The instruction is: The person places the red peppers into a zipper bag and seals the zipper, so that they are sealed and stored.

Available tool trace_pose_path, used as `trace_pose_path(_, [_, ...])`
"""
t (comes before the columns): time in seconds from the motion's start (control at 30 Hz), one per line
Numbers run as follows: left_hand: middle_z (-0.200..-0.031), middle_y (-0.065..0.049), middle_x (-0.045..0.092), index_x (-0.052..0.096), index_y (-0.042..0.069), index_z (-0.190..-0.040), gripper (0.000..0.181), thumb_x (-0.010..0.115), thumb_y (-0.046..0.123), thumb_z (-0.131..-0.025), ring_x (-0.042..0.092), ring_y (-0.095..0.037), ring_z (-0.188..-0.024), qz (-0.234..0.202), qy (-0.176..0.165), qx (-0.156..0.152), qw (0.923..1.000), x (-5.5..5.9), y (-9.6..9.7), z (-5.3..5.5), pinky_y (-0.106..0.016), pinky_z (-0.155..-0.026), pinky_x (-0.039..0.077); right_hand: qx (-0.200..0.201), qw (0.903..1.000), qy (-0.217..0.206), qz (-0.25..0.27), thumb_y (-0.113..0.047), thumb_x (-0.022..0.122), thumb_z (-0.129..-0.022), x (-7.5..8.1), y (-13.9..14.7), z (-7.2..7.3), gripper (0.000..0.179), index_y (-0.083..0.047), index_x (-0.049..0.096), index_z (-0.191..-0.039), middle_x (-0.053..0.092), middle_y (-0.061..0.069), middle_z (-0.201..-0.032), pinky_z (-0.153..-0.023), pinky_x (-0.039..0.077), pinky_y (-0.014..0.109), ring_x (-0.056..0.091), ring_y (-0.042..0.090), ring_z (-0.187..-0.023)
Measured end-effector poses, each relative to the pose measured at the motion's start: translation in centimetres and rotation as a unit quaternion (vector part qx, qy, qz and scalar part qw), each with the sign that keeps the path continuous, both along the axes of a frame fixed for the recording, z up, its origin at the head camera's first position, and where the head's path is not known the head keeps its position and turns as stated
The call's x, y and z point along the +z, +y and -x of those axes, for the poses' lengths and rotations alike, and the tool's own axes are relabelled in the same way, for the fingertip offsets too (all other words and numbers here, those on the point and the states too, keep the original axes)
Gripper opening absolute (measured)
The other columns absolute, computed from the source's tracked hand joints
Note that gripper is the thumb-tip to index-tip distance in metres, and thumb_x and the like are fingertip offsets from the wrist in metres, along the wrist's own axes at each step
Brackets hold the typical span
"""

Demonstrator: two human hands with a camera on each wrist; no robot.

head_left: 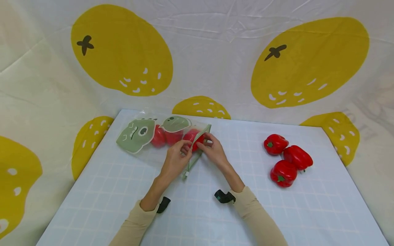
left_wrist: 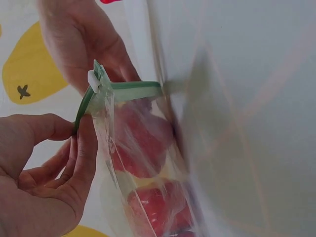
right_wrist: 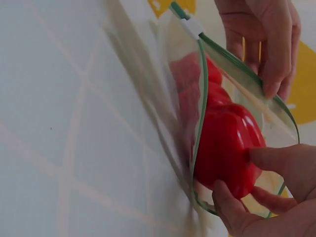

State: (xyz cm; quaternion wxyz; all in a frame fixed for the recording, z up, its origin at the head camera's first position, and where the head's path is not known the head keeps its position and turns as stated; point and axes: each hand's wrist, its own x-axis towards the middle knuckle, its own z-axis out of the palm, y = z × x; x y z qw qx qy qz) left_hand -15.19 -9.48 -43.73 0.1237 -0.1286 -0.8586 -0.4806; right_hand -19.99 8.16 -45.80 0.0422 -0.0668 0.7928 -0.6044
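A clear zip bag [head_left: 135, 136] with green printed creatures lies toward the back left of the table, its green-edged mouth facing right and standing apart. My left hand [head_left: 175, 157] pinches the upper green rim [left_wrist: 81, 106] between thumb and fingers. With the fingertips and thumb, my right hand [head_left: 216, 153] holds a red bell pepper [right_wrist: 229, 148] inside the mouth. Farther in, more red peppers [left_wrist: 160, 205] show through the plastic, partly hidden by the print. A white slider [right_wrist: 191, 28] sits at one end of the zip.
Three red bell peppers [head_left: 284, 173] with green stems rest close together on the right of the pale gridded table [head_left: 246, 218]. Behind the table hangs a white cloth [head_left: 212, 61] printed with big yellow fruit. Dark wrist cameras [head_left: 224, 196] are at both cuffs.
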Motion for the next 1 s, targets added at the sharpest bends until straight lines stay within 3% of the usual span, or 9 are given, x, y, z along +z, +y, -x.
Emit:
trace_pose_path(0.23, [-0.092, -0.009, 0.068, 0.069, -0.002, -0.113, 0.024, 0.074, -0.004, -0.089, 0.065, -0.021, -0.081, -0.001, 0.007, -0.004, 1.0000, 0.3, 0.0, -0.2, -0.031, -0.071, 0.061, -0.009, 0.9997, 0.017, 0.016, -0.013, 0.072, -0.096, -0.7, -1.0, 0.6, 0.048, -0.003, 0.055, -0.140, 0.061, 0.020, -0.134, -0.098, 0.056, 0.044, 0.064, 0.038, -0.117])
trace_pose_path(0.53, [-0.092, -0.010, 0.068, 0.071, -0.001, -0.115, 0.024, 0.069, -0.004, -0.091, 0.065, -0.020, -0.082, 0.008, 0.024, -0.015, 0.9996, 0.1, -0.1, -0.1, -0.030, -0.070, 0.060, -0.023, 0.9988, 0.033, 0.028, -0.005, 0.072, -0.093, -1.1, -2.0, 0.9, 0.038, 0.002, 0.060, -0.128, 0.064, 0.021, -0.126, -0.094, 0.057, 0.041, 0.068, 0.038, -0.112])
trace_pose_path(0.7, [-0.092, -0.011, 0.068, 0.071, -0.003, -0.113, 0.022, 0.069, -0.004, -0.091, 0.066, -0.021, -0.081, 0.008, 0.036, -0.018, 0.9992, 0.4, -0.1, -0.2, -0.032, -0.070, 0.060, -0.031, 0.9986, 0.033, 0.029, -0.003, 0.070, -0.091, -1.4, -2.7, 1.2, 0.040, 0.003, 0.060, -0.130, 0.064, 0.022, -0.125, -0.093, 0.058, 0.043, 0.068, 0.039, -0.111])
trace_pose_path(1.0, [-0.095, -0.010, 0.069, 0.071, -0.001, -0.115, 0.024, 0.071, -0.003, -0.091, 0.066, -0.021, -0.082, 0.012, 0.033, -0.020, 0.9992, 0.5, -0.2, -0.2, -0.031, -0.071, 0.061, -0.033, 0.9983, 0.030, 0.038, 0.006, 0.058, -0.086, -1.8, -3.6, 1.6, 0.042, 0.007, 0.061, -0.128, 0.065, 0.024, -0.124, -0.091, 0.058, 0.039, 0.069, 0.040, -0.111])
